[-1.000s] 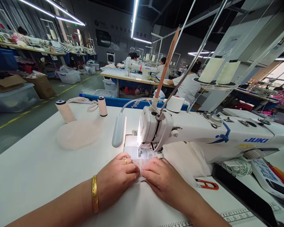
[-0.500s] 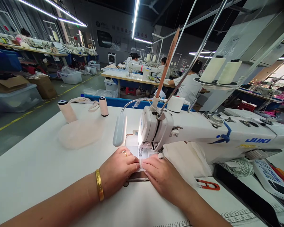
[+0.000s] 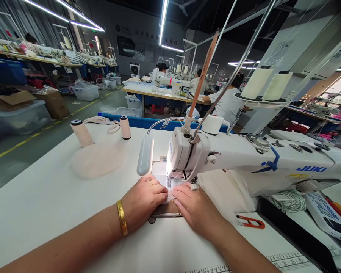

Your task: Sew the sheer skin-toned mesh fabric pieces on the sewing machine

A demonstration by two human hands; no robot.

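With a narrow grip, our left hand (image 3: 144,201) and our right hand (image 3: 197,206) hold a thin, sheer white fabric piece (image 3: 169,195) between them; just beyond our fingertips (image 3: 165,190) stands a white metal sewing machine (image 3: 230,151) (blue JUKI lettering (image 3: 312,169) marks it).

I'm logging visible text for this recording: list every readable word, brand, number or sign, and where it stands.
"JUKI": near sewing machine, in blue.
"JUKI": far sewing machine, small.
"YING": back wall; the other wall lettering is too blurred.
Too small or blurred: pencil lettering, yellow label, ruler numbers, pillar notice, white box print.
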